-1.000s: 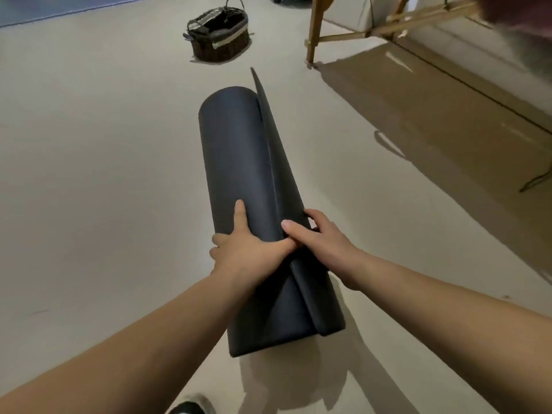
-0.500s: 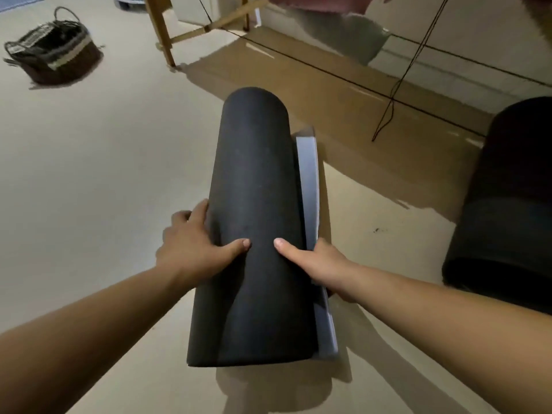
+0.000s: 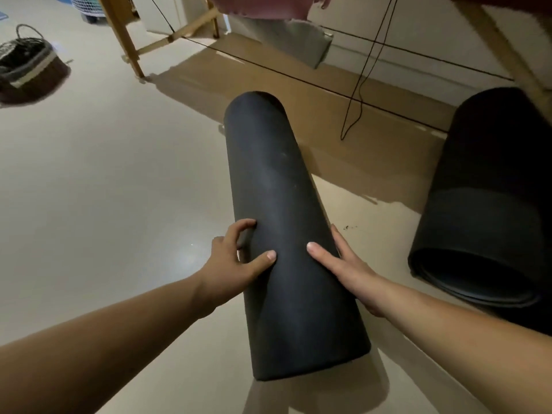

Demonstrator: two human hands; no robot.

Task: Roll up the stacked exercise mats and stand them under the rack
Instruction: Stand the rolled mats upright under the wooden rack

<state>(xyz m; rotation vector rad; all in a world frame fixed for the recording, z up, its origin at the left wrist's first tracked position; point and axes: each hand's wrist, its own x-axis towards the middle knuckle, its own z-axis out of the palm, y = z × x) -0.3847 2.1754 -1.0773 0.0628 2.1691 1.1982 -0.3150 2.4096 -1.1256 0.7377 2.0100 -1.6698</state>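
Observation:
A black exercise mat (image 3: 277, 186), fully rolled into a thick tube, is in the middle of the view, pointing away from me. My left hand (image 3: 236, 261) grips its left side, thumb across the top. My right hand (image 3: 343, 264) clasps its right side, fingers hidden behind the roll. A second rolled black mat (image 3: 490, 198) is at the right, beneath the wooden rack (image 3: 125, 40), with its spiral end facing me. Cloths hang from the rack's top.
A dark wicker basket (image 3: 30, 70) sits on the pale floor at the far left. Thin black cords (image 3: 355, 97) run across and hang down under the rack. A brown floor strip (image 3: 373, 150) lies below the rack along the wall.
The loose flap along the mat's right side is gone from sight and the roll is closed. Both hands shifted to its sides. The view turned right, bringing the second roll and the rack closer.

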